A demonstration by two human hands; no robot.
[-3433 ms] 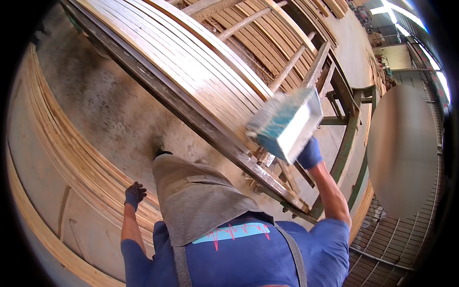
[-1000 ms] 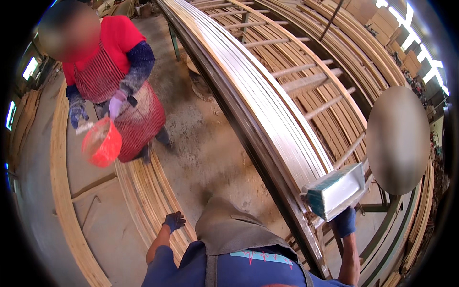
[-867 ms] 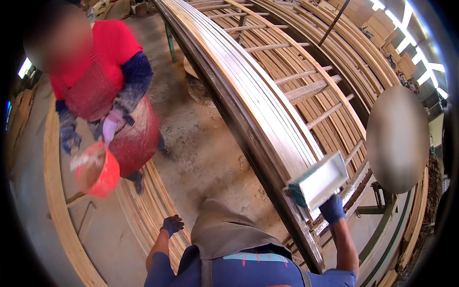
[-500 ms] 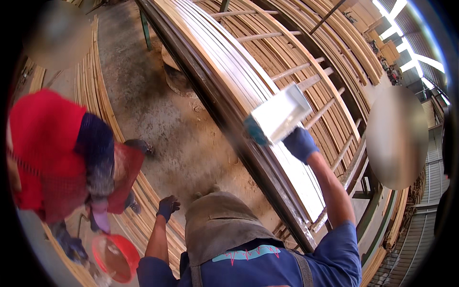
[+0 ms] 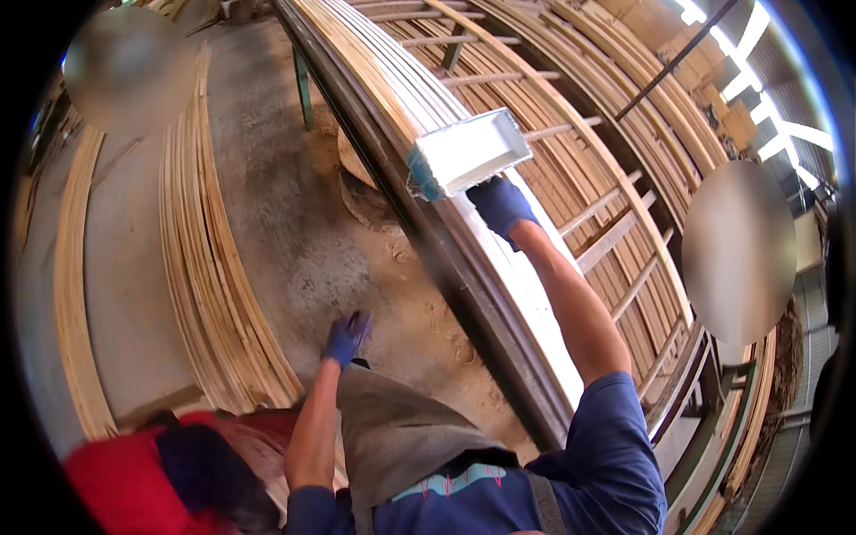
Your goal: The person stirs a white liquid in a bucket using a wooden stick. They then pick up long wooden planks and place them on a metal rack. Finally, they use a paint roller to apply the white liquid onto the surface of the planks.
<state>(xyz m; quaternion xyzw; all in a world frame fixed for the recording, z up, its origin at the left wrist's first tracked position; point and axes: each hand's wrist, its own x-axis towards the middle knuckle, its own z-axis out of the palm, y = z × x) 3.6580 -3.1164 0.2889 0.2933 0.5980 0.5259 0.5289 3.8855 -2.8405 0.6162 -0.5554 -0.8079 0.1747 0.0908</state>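
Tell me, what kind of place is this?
Likely a woodworking shop or timber mill: long wooden strips lie stacked on a dusty concrete floor, more boards rest on racks, and the gloved right hand holds a white tray.

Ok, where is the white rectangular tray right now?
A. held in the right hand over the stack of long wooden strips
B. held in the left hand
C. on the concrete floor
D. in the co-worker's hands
A: the blue-gloved right hand grips the white rectangular tray above the stack of long wooden strips; the left hand hangs empty over the floor.
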